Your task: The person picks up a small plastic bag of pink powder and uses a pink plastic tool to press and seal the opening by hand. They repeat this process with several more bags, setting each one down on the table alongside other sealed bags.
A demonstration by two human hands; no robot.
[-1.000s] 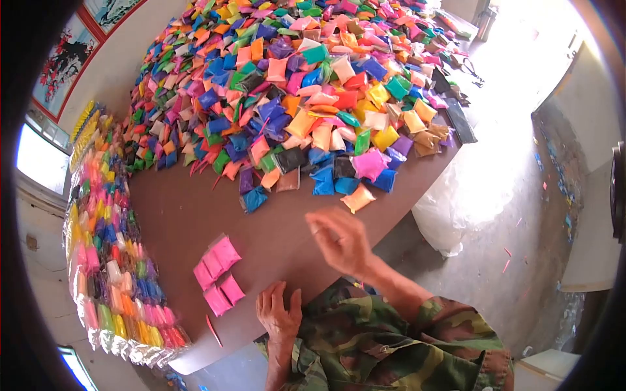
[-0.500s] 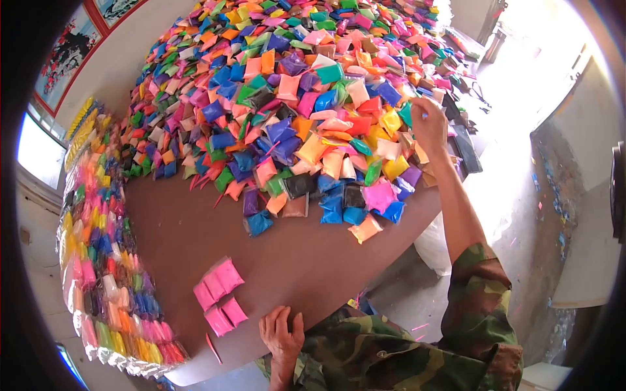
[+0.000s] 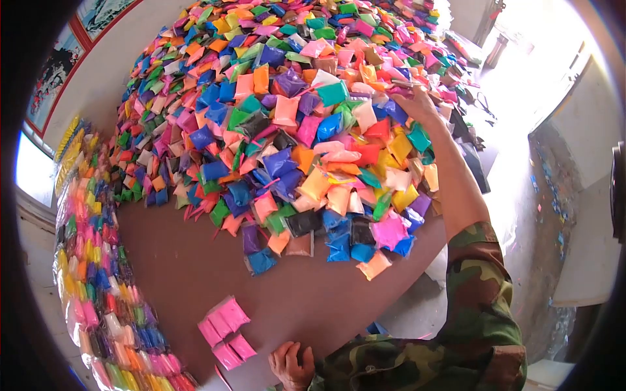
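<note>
My right hand (image 3: 415,103) reaches into the right side of a big heap of small coloured packets (image 3: 287,109). Its fingers stretch leftward over packets, apart as far as they show; their tips are partly lost among the packets. Near the table's front edge rests my left hand (image 3: 292,363), fingers loosely bent and apart, holding nothing. Just left of it lie several bright pink packets (image 3: 223,319), set side by side in two groups. A thin red strip (image 3: 223,376) lies below them.
The brown table (image 3: 176,260) carries the heap. Along its left side runs a long stack of clear-wrapped, many-coloured packets (image 3: 107,280). A dark flat object (image 3: 475,166) sits at the right edge. Beyond is a floor with scattered scraps (image 3: 551,202).
My right hand has gone from above the heap farther in and down onto the packets, its fingers opening out. The view has shifted, so the table sits lower. My left hand stays on the table.
</note>
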